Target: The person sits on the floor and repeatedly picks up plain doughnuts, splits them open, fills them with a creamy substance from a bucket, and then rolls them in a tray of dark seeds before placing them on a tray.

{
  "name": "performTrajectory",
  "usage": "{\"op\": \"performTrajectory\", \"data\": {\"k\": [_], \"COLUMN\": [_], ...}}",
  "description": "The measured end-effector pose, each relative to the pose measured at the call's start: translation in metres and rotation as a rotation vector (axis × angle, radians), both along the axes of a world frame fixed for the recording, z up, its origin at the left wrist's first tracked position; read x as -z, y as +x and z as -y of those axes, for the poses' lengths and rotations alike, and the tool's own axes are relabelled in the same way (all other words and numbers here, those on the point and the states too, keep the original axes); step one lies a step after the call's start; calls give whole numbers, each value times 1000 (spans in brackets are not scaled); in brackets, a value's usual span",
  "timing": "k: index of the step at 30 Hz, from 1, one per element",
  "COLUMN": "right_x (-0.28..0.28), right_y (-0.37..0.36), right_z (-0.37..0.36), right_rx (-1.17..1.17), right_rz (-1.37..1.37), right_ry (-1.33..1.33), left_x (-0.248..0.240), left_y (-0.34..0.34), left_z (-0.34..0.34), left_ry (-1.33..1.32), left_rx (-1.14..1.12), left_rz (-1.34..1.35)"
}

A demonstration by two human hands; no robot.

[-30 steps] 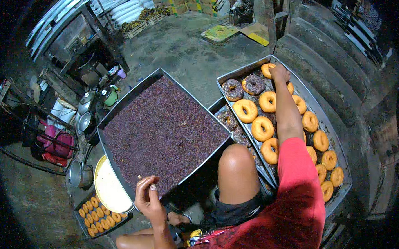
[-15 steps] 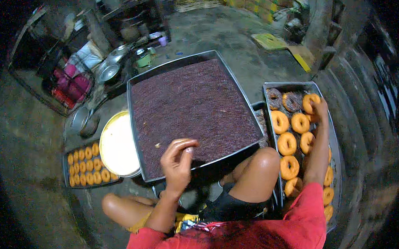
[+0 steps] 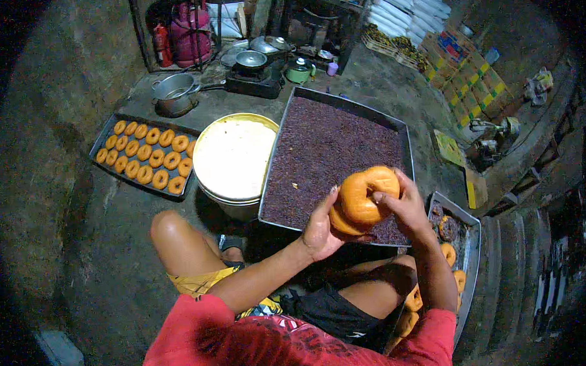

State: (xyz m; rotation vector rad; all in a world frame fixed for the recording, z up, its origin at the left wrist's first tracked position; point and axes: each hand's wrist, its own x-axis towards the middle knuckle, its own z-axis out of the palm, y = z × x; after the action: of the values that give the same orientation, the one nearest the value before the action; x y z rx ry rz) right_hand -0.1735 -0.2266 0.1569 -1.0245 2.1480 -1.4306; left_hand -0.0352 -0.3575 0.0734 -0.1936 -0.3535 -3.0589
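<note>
Two plain golden doughnuts are between my hands above the near right part of a large metal tray [image 3: 262, 213] of dark chocolate sprinkles [image 3: 333, 139]. My right hand [image 3: 410, 208] grips the upper doughnut [image 3: 355, 203], its thumb at the hole. Cupped under the pair from the left, my left hand [image 3: 322, 232] holds the lower doughnut [image 3: 341, 224], which is mostly hidden by the upper one. A long tray [image 3: 471, 251] beside my right arm holds plain doughnuts [image 3: 448, 254] and a sprinkle-coated doughnut [image 3: 448, 228]; my arm hides part of it.
Left of the sprinkle tray stands a bucket [image 3: 237, 201] with a bright white top. Further left lies a dark tray [image 3: 148, 187] of plain doughnuts. Behind are a pot [image 3: 175, 90], a stove [image 3: 257, 84], a green pot [image 3: 299, 71] and a pink gas cylinder [image 3: 191, 35].
My right hand has come from the right tray to above the sprinkles, bringing doughnuts. My left hand, empty before, now holds one. The view has turned toward the left.
</note>
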Motion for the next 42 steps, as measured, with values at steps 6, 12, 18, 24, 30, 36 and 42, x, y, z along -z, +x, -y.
{"op": "performTrajectory", "data": {"k": [6, 12, 18, 24, 30, 36, 42], "right_x": [-10, -13, 90, 185, 128, 43, 27], "right_y": [57, 79, 28, 38, 10, -28, -31], "right_z": [127, 236, 345, 342, 347, 279, 214], "right_rx": [-376, -661, -647, -929, -559, -247, -182], "right_rz": [-846, -547, -632, -806, -791, 344, 321], "right_ry": [37, -59, 501, 940, 484, -222, -309], "left_x": [-17, -12, 9, 8, 37, 95, 114], "left_y": [24, 82, 100, 114, 91, 1, -5], "left_z": [88, 202, 262, 266, 266, 232, 241], "left_ry": [8, -386, -343, -743, -1616, -1944, -1663], "left_rx": [-423, -557, -907, -979, -1059, -465, -363], "left_rz": [219, 310, 342, 614, 965, 944, 988]}}
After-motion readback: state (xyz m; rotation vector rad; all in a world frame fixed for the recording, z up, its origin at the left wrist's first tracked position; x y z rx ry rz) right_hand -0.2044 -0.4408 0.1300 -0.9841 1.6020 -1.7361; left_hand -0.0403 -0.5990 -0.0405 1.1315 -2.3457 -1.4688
